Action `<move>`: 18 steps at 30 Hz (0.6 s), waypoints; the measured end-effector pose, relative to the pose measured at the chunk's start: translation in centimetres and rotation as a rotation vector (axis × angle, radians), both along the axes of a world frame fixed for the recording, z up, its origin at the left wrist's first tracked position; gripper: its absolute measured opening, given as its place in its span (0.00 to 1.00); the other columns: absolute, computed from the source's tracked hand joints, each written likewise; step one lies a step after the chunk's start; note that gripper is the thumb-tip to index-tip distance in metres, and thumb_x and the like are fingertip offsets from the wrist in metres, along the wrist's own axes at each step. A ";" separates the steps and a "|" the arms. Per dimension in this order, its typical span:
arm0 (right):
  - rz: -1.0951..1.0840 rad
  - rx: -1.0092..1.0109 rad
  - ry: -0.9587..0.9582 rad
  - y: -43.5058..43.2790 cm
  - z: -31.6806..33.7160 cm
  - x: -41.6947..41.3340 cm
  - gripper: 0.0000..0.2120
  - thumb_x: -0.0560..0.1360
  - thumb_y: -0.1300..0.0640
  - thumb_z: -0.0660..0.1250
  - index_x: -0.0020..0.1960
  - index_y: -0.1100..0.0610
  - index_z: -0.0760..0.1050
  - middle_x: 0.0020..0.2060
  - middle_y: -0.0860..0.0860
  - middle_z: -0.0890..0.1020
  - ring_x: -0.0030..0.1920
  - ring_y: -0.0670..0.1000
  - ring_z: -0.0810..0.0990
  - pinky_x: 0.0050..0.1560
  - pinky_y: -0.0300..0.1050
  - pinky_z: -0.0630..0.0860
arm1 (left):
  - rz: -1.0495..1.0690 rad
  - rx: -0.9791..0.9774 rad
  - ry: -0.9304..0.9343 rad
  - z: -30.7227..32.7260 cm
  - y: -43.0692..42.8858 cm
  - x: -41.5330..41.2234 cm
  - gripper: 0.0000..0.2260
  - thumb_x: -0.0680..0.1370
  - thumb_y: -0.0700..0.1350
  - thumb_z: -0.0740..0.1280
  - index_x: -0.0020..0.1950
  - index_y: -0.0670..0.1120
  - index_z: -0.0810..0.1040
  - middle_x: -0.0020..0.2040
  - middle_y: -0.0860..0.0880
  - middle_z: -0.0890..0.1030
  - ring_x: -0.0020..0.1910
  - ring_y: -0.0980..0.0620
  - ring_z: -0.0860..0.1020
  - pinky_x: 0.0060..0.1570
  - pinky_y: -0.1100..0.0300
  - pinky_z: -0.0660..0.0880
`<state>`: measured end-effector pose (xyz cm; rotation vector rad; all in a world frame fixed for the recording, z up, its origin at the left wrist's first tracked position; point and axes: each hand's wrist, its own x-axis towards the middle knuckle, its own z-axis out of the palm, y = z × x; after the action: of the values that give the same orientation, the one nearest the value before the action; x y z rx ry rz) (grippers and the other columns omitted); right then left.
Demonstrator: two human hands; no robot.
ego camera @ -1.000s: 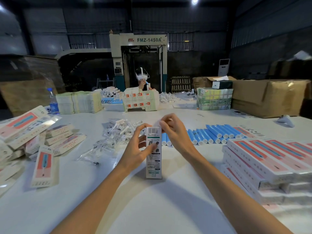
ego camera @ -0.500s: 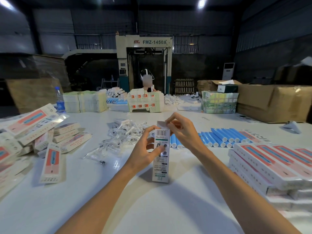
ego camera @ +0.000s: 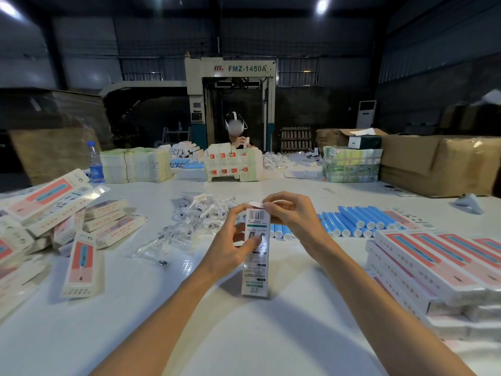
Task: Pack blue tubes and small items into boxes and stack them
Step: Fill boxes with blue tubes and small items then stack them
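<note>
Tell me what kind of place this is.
Likely a factory packing floor: a large FMZ-1450A machine stands behind, blue tubes lie in rows, packed boxes are stacked at right.

My left hand (ego camera: 233, 241) grips the box (ego camera: 256, 270), thumb in front. My right hand (ego camera: 294, 217) pinches its top flap (ego camera: 256, 204), both forearms outstretched.

Straight ahead of you, machine (ego camera: 230, 69) header reads "FMZ-1450A", red logo mark left of it; upright carton (ego camera: 256, 267) before you carries barcode near top, digits too small for you to read; green stripe and fine print below, illegible; print on flat packs (ego camera: 81, 263) at your left and stacked boxes (ego camera: 423, 256) at your right unreadable.
</note>
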<state>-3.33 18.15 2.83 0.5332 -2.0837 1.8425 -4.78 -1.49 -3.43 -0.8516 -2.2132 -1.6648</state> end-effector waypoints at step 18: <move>0.105 0.144 0.023 1.6 0.0 0.8 0.10 0.80 0.59 0.72 0.60 0.58 0.85 0.53 0.50 0.88 0.56 0.50 0.87 0.58 0.45 0.83 | -0.067 0.041 0.023 0.5 0.2 0.7 0.33 0.78 0.56 0.76 0.79 0.62 0.64 0.61 0.53 0.86 0.60 0.50 0.85 0.55 0.56 0.82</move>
<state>-2.48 19.72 2.78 0.7090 -2.2234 1.7403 -4.12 -1.33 -2.98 -0.9396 -2.1504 -1.7156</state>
